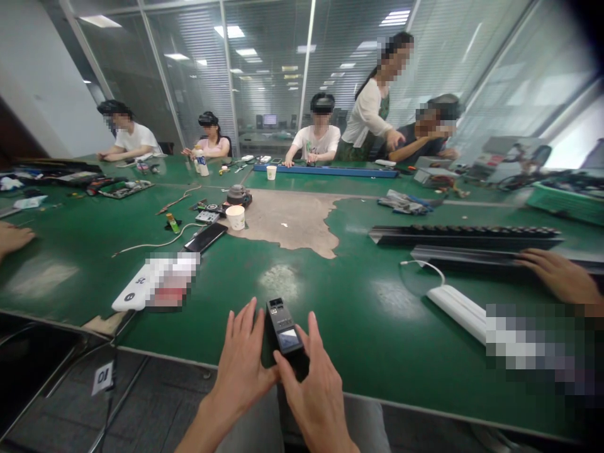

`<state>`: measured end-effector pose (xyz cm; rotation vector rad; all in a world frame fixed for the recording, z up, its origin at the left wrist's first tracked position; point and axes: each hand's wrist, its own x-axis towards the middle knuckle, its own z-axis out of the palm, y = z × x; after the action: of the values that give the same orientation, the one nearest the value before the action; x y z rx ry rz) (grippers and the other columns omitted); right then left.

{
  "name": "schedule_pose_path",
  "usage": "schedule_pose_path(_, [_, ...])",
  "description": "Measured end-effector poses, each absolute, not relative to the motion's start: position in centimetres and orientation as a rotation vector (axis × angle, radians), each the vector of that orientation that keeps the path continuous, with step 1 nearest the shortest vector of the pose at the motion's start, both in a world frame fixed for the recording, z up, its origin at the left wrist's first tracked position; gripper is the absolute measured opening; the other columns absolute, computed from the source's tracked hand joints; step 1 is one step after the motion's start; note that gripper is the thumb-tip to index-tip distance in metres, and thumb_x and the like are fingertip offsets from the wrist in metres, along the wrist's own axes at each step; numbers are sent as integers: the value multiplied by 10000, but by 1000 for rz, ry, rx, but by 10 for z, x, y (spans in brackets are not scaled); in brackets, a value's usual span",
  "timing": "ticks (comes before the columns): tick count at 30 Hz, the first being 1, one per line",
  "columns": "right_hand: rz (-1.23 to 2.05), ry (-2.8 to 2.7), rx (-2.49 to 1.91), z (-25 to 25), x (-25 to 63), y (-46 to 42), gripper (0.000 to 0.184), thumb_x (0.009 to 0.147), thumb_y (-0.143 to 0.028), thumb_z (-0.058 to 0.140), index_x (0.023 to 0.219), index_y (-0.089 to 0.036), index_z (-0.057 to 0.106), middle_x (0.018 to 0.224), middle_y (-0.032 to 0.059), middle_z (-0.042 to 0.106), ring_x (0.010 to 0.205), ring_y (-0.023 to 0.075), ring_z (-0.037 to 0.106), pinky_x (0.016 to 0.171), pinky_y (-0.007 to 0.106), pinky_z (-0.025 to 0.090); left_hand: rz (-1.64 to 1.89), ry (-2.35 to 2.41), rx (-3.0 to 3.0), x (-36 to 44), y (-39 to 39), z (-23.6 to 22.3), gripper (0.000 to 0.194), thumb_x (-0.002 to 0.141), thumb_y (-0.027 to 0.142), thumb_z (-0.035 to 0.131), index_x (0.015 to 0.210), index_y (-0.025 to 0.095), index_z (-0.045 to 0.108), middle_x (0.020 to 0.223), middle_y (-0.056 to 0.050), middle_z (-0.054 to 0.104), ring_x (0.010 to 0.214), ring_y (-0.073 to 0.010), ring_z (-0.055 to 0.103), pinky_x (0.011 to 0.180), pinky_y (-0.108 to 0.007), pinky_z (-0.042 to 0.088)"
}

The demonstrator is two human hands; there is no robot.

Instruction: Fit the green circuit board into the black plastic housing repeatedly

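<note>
While the left hand [240, 362] and right hand [314, 396] clamped together on a small black camera [284, 330] from both sides, it sat over the near edge of the green table mat [358, 327]; a white case [136, 286] read SC, a hanging card [102, 378] 01.

Surface: green workbench [330, 352], worn patch at centre
Items on bench: paper cup [234, 217], black smartphone [206, 237], white power strip [455, 311]
Far side: blue rail [325, 170], co-worker in white T-shirt [317, 133]
</note>
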<state>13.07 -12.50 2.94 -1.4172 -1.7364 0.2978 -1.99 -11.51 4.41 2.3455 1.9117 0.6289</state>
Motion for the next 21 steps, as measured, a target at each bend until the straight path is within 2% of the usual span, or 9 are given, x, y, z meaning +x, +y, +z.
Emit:
schedule_pose_path(4, [311, -1721, -1459, 34, 137, -128, 825, 881, -345, 600, 1547, -187, 139, 1291, 123, 624, 1129, 271, 639, 883, 417, 566, 629, 1878, 2312, -8, -114, 47, 761, 740, 261, 571, 1463, 199, 343, 1569, -137, 269, 1414, -339, 305, 1157, -612, 211])
schedule_pose_path(11, [323, -1726, -1476, 34, 150, -131, 804, 887, -337, 577, 1546, -180, 142, 1285, 119, 628, 1135, 268, 637, 895, 417, 560, 701, 1887, 2309, 0, -109, 36, 764, 725, 408, 647, 1413, 166, 419, 1552, -157, 302, 1406, -357, 313, 1181, -604, 159])
schedule_pose_path(17, [253, -1700, -1468, 33, 147, -133, 796, 888, -334, 589, 1542, -184, 162, 1326, 128, 598, 1163, 261, 620, 915, 414, 550, 709, 1831, 2347, -1, -108, 37, 764, 742, 405, 641, 1432, 182, 400, 1520, -151, 363, 1373, -347, 365, 1174, -609, 174])
schedule_pose_path(21, [216, -1674, -1455, 39, 143, -132, 780, 888, -335, 589, 1538, -188, 184, 1335, 139, 590, 1138, 263, 636, 898, 416, 555, 706, 1842, 2358, 0, -109, 33, 786, 744, 459, 657, 1430, 180, 395, 1525, -154, 351, 1383, -345, 352, 1175, -609, 172])
